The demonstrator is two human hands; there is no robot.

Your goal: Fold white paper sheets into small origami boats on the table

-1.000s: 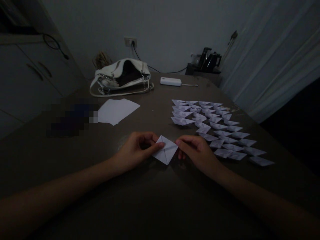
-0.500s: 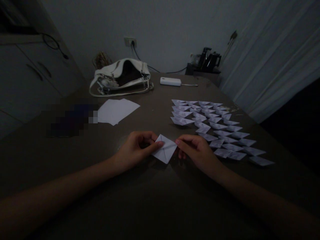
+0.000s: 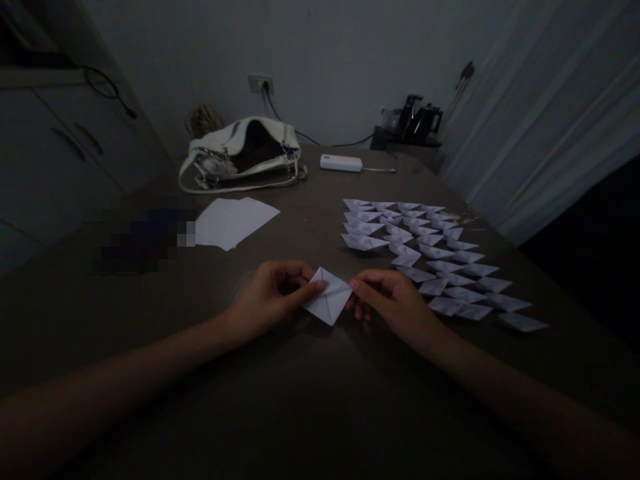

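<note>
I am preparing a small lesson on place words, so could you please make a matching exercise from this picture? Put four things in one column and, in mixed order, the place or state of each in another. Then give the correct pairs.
Things
1. Folded paper
2. Sheets
3. Boats
4. Bag

Places or states
A. Standing in loose rows on the right
B. Open, at the back
C. Between the left hand and the right hand
D. Lying flat and overlapping, left of centre

Pairs: 1-C, 2-D, 3-A, 4-B
</note>
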